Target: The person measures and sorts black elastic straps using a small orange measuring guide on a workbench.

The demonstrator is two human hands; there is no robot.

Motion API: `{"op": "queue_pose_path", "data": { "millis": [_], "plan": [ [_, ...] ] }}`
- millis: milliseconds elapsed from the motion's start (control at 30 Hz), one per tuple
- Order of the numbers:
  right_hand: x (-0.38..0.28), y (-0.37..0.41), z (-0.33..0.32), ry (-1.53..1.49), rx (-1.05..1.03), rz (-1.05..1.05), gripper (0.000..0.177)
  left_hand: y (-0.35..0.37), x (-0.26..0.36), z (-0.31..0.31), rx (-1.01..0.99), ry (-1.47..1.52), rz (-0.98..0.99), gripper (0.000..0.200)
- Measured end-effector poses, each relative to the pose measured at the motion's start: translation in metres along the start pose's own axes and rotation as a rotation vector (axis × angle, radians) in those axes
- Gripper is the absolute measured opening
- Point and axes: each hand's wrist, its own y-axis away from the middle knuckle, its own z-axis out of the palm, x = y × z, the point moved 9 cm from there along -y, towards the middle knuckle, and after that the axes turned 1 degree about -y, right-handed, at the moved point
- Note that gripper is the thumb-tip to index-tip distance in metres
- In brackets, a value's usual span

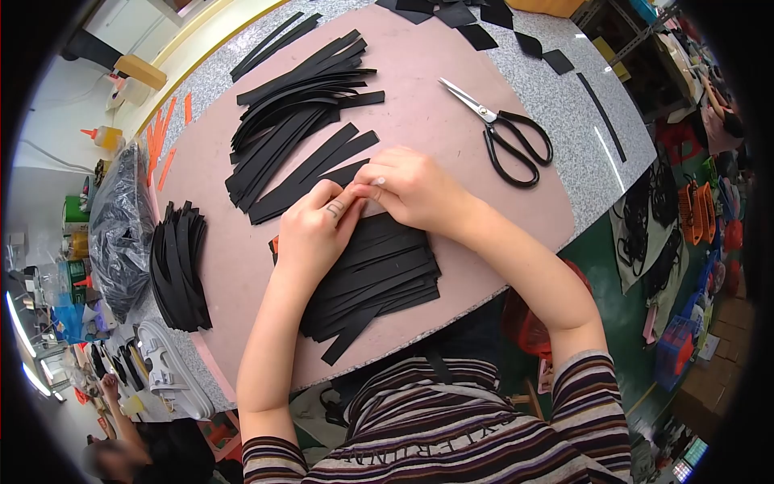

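Note:
My left hand (313, 230) and my right hand (413, 185) meet fingertip to fingertip over the middle of the pink mat (451, 266). Both are closed in a pinch; I cannot tell what is between the fingers. A small pale shiny spot shows at the right fingers. Just below them lies a stack of black strips (375, 270), partly covered by my left hand and wrist. Behind the hands, more loose black strips (314, 169) fan out, one running up to the knuckles. Black-handled scissors (504, 133) lie partly spread to the right of my right hand.
A larger heap of black strips (302, 93) lies at the back of the mat, another bundle (179, 266) at its left edge. Black diamond-shaped pieces (477, 36) are on the speckled tabletop (556, 105). A filled plastic bag (121, 234) stands left. Another person (121, 452) is at lower left.

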Motion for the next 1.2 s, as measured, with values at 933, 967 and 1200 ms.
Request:
{"op": "queue_pose_path", "data": {
  "millis": [933,967,1200],
  "plan": [
    [0.000,-0.013,0.036,0.131,-0.280,-0.200,0.022,0.016,-0.049,-0.081,0.241,0.160,-0.308,0.028],
    [0.004,-0.013,0.037,0.098,-0.268,-0.176,0.022,0.017,-0.049,-0.082,0.242,0.158,-0.313,0.028],
    [-0.031,-0.002,0.024,0.208,-0.189,-0.363,0.011,0.019,-0.050,-0.096,0.324,0.140,-0.278,0.028]
  ]
}}
